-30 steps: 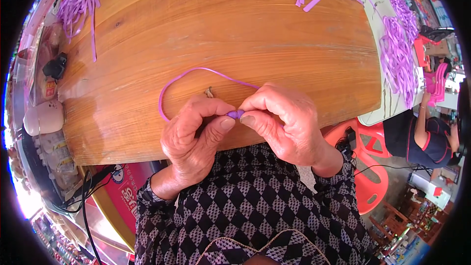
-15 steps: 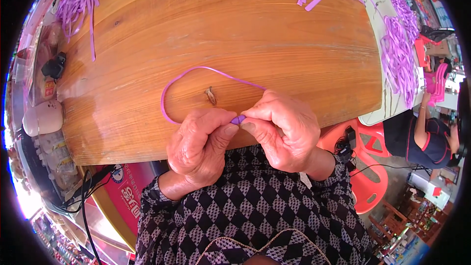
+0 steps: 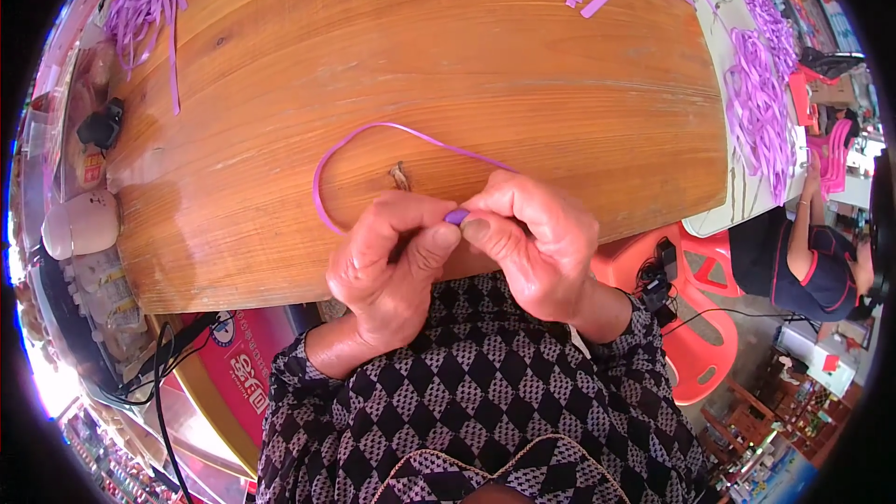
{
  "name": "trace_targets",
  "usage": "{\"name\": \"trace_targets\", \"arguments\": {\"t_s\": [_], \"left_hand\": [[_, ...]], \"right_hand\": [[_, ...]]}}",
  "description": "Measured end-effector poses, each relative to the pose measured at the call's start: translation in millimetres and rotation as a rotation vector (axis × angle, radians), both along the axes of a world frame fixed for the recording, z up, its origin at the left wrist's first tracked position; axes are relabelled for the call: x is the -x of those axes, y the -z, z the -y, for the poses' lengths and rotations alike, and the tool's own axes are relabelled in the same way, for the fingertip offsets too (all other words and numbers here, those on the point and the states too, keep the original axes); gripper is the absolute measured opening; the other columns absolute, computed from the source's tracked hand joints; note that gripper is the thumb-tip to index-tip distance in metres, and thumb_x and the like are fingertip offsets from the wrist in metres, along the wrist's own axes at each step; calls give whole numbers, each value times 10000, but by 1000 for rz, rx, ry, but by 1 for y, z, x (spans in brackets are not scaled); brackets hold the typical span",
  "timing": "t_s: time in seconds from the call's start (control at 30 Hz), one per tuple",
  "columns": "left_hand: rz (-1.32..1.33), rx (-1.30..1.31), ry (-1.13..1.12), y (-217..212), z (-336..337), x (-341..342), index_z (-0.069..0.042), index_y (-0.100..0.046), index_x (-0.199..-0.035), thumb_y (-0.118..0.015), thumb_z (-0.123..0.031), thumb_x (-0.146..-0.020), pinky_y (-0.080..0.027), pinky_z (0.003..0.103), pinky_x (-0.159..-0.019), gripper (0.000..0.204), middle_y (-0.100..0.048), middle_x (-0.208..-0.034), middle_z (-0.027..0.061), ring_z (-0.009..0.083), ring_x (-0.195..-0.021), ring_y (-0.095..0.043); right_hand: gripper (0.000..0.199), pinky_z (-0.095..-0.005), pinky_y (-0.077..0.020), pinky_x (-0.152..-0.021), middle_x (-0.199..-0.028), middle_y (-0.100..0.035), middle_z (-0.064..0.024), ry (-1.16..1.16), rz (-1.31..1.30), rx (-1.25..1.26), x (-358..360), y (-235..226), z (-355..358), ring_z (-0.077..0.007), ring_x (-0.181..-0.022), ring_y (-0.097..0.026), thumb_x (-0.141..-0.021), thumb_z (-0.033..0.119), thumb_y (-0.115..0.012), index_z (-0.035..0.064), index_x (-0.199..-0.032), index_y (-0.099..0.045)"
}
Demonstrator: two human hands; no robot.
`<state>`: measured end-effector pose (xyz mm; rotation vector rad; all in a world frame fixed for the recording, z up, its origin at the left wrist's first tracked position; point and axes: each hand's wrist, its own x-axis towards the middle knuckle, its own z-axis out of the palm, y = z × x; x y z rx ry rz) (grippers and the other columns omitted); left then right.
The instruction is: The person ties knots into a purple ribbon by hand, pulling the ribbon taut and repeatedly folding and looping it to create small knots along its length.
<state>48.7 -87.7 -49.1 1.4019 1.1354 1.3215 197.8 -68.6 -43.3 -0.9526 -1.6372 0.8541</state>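
Between my two hands, near the table's front edge, a narrow purple ribbon (image 3: 318, 177) curves out in a loop over the wood. A folded or bunched dark purple bit (image 3: 456, 216) of it shows at my fingertips; whether it is a knot I cannot tell. My left hand (image 3: 385, 266) is closed, pinching this bit between thumb and index finger. From the other side my right hand (image 3: 539, 247) pinches it too, its thumb bent toward the left thumb. The fingertips of both hands nearly touch.
Under the loop is a wooden table (image 3: 560, 65) with a dark knot mark. Bundles of purple ribbon (image 3: 154, 0) lie at far left and on a white table (image 3: 700, 224) at right. A pinkish rounded object (image 3: 82, 224) sits left. Red plastic chair (image 3: 700, 355) and another person (image 3: 807, 252) are at right.
Both hands have shifted slightly upward with the pinched bit, and the fingertips sit closer together. The loop's left side has moved a little to the right.
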Motion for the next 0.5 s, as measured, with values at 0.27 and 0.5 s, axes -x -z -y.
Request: {"name": "trace_targets", "arguments": {"t_s": [0.27, 0.5], "left_hand": [[303, 450, 205, -13, -19, 15, 9, -492, -1178, -573, 13, -838, -450, 181, -587, 350, -606, -905, 71, 70, -730, -550], [-69, 378, 273, -33, -27, 0, 9, -456, -1229, -508, 92, -783, -454, 204, -697, 456, -592, -912, 59, 91, -761, -553]], "right_hand": [[139, -155, -326, -458, -693, -586, -17, -164, -318, 857, -18, -23, -18, -18, -551, -440, -854, 111, -593, -17, -908, -607], [127, -184, -358, -468, -699, -594, -13, -209, -112, 786, -53, -38, -28, -38, -561, -496, -834, 116, -604, -7, -866, -615]]}}
